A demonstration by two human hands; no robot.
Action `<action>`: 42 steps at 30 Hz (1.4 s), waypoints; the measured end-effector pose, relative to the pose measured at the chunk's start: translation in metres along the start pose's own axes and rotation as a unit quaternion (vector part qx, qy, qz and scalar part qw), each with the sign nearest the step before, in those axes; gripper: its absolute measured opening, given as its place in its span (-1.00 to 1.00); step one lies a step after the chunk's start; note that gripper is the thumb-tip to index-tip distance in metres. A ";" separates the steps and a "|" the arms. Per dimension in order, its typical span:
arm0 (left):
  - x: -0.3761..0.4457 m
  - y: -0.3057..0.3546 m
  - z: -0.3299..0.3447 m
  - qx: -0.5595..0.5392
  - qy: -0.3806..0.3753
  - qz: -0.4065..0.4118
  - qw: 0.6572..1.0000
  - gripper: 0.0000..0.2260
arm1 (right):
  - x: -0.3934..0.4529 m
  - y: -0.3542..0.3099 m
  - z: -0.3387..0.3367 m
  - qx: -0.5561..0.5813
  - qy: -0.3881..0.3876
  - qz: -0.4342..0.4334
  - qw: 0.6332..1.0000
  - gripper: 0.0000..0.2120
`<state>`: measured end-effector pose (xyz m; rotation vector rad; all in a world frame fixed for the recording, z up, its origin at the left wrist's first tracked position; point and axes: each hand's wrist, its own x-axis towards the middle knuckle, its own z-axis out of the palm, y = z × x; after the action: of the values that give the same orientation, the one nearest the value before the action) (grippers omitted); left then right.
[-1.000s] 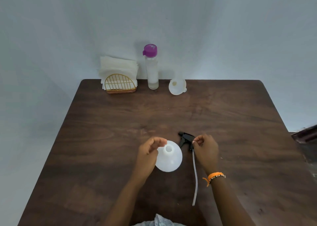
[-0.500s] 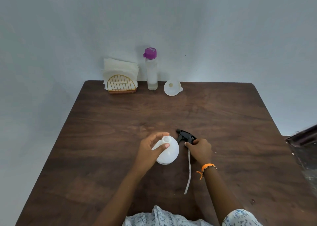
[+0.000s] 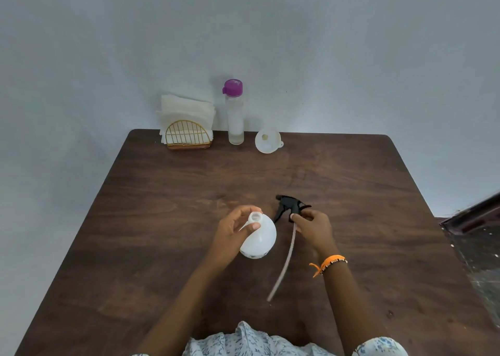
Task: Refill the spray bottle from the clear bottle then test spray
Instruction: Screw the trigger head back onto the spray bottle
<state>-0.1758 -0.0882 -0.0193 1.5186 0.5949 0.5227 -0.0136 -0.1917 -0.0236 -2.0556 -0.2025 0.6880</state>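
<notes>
Near the table's [image 3: 162, 220] front edge, the left hand [image 3: 230, 234] curls round the neck of the white spray bottle [image 3: 259, 239], steadying its open mouth for refilling, while the right hand [image 3: 313, 228] pinches the removed black trigger head [image 3: 290, 207], its dip tube [image 3: 284, 266] trailing nearward. At the far edge, within reach, wait the purple-capped clear bottle [image 3: 234, 117] and, to its right, a white funnel [image 3: 267, 140]

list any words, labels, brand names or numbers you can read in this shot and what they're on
None can be read.
Spray bottle: a faint dark marking near its base, too small and blurred to read.
Clear bottle: no label shows; its purple cap is plain.
Black trigger head, funnel and napkin holder: no text visible.
</notes>
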 end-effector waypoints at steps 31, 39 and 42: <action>0.005 -0.010 0.002 -0.038 -0.001 -0.010 0.999 -0.74 | -0.069 -0.152 -0.028 -0.043 0.033 -0.537 0.842 -0.79; 0.005 -0.014 0.001 -0.043 0.000 -0.019 0.999 -0.72 | -0.071 -0.139 -0.014 -0.046 -0.028 -0.525 0.849 -0.78; 0.006 -0.015 0.001 -0.035 -0.004 -0.022 0.999 -0.68 | -0.070 -0.125 -0.007 -0.029 -0.061 -0.478 0.876 -0.79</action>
<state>-0.1719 -0.0850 -0.0348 1.4382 0.5971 0.4981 -0.0520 -0.1551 0.1097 -1.6593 -1.2231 0.1731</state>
